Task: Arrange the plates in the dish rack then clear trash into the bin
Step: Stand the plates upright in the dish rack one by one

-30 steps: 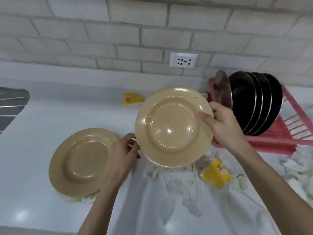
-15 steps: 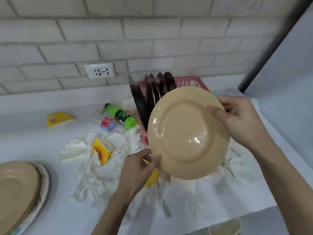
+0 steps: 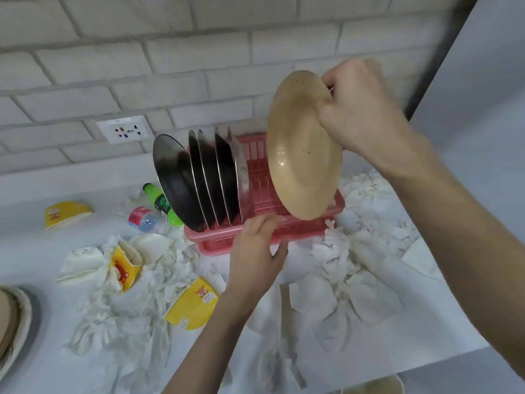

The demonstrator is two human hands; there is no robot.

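Observation:
My right hand (image 3: 360, 115) grips the top rim of a beige plate (image 3: 301, 155), held upright on edge over the right half of the pink dish rack (image 3: 227, 240). Several steel plates (image 3: 210, 177) stand upright in the rack's left half. My left hand (image 3: 255, 254) rests open against the rack's front rim, holding nothing. More beige plates (image 3: 11, 322) lie stacked at the far left edge of the counter.
Crumpled white tissues (image 3: 136, 302) and yellow paper cups (image 3: 193, 305) litter the white counter around the rack. A green bottle (image 3: 162, 203) and a small clear bottle (image 3: 142, 218) lie left of the rack. A wall socket (image 3: 123, 129) sits behind. The counter's edge runs at the lower right.
My left hand has let go of the beige plate and dropped to the rack's front rim. My right hand has turned the plate upright and lifted it over the rack.

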